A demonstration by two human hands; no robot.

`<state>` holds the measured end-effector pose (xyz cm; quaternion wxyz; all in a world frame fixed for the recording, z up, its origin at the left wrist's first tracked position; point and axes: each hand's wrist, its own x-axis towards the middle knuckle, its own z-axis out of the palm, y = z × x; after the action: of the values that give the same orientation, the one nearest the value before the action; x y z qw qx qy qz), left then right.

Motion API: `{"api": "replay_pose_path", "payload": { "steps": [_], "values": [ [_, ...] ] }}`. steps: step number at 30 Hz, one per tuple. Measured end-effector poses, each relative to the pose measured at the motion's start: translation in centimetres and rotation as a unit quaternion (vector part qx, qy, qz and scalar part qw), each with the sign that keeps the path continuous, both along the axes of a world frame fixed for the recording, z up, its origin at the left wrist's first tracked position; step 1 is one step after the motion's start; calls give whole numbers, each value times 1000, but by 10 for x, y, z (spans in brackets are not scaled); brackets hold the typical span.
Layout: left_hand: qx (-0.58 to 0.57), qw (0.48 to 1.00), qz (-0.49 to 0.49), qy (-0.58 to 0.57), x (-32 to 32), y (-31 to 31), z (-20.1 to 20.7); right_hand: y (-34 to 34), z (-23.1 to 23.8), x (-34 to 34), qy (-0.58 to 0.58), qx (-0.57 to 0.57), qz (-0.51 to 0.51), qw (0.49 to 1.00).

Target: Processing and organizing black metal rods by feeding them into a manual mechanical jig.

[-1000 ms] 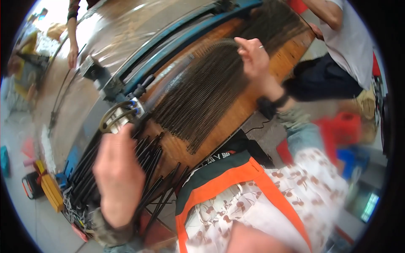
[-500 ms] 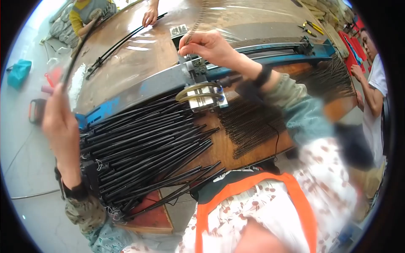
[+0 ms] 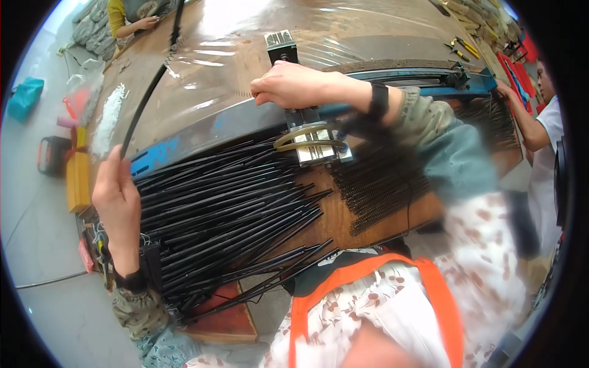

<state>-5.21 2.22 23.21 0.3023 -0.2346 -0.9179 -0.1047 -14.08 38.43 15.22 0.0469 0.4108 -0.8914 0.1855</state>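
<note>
My left hand (image 3: 118, 205), at the left edge of the table, is closed on a long black rod (image 3: 144, 98) that slants up and away. Part of a thin coil spring (image 3: 175, 54) shows against the rod's upper stretch; whether it is around or behind the rod I cannot tell. Pinched in my right hand (image 3: 288, 84) is a thin coil spring, a faint stretch of it (image 3: 243, 94) showing left of the fingertips. That hand is above the blue rail, beside a small metal fixture (image 3: 316, 144) with curved clear tubes.
Many black rods (image 3: 227, 196) lie heaped at front left, and rows of springs (image 3: 380, 190) right of the fixture. Pliers (image 3: 460, 48) rest at the far right. A metal block (image 3: 280, 42) stands behind my right hand. One person is at far left, another at right.
My left hand has moved right and slightly down with the rod. My right hand has lowered a little, and its spring now points left instead of up. The far person's rods have left view.
</note>
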Motion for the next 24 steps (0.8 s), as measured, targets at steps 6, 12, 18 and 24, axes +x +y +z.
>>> {"api": "replay_pose_path", "payload": {
  "steps": [6, 12, 18, 24],
  "values": [
    [-25, 998, 8, -64, -8, -14, -4, 128, -14, 28, 252, 30, -161, 954],
    [-55, 985, -134, -94, -48, 71, -47, 310, -2, 106, 286, 156, -322, 889],
    [-27, 981, -181, -65, -86, 151, -99, 327, -21, 108, 247, 103, -315, 911],
    [13, 979, -158, -129, -74, 142, -99, 331, -44, 107, 238, 17, -350, 906]
  ]
}}
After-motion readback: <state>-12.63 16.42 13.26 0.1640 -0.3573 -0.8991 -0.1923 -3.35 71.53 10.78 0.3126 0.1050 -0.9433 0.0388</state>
